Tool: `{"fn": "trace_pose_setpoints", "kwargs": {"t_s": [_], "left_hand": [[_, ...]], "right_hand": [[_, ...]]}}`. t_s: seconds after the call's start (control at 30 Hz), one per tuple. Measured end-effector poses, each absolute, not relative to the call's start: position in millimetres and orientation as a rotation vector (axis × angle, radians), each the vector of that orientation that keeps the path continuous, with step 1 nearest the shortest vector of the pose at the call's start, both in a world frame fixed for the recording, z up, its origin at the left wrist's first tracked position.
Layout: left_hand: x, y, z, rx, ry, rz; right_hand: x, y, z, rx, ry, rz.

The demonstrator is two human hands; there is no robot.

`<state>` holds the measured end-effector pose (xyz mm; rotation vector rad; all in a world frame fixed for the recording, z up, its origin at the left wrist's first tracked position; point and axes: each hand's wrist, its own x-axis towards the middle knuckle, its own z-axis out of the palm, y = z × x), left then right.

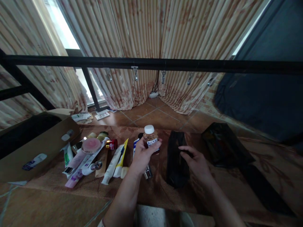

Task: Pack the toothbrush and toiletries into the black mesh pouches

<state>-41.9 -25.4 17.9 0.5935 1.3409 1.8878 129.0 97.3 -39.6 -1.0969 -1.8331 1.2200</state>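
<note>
My left hand [145, 154] is wrapped round a small clear bottle [151, 136] with a white cap and a printed label. The bottle stands upright in my fingers, its contents brownish. To its right, my right hand [195, 159] is at a black pouch [174, 164], with thumb and forefinger pinched at the edge of its opening. Beneath my left wrist lies a small item with a silver cap [148, 172]. Partly hidden behind the left hand is a blue and white tube [135, 145].
Left of my hands lie several toiletries, among them a white tube [113, 164], a yellow tube [121, 159], a red jar [111, 144] and a pink round container [91, 145]. A cardboard box [47, 151] stands far left. A dark mesh bag [220, 145] sits at right, and a black rail [151, 63] crosses ahead.
</note>
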Motion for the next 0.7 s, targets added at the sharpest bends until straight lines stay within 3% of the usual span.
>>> {"fn": "trace_pose_setpoints", "kwargs": {"t_s": [0.7], "left_hand": [[-43, -37, 28, 0.868, 1.262, 1.924]], "right_hand": [[127, 96, -36, -1.114, -1.852, 1.185]]}}
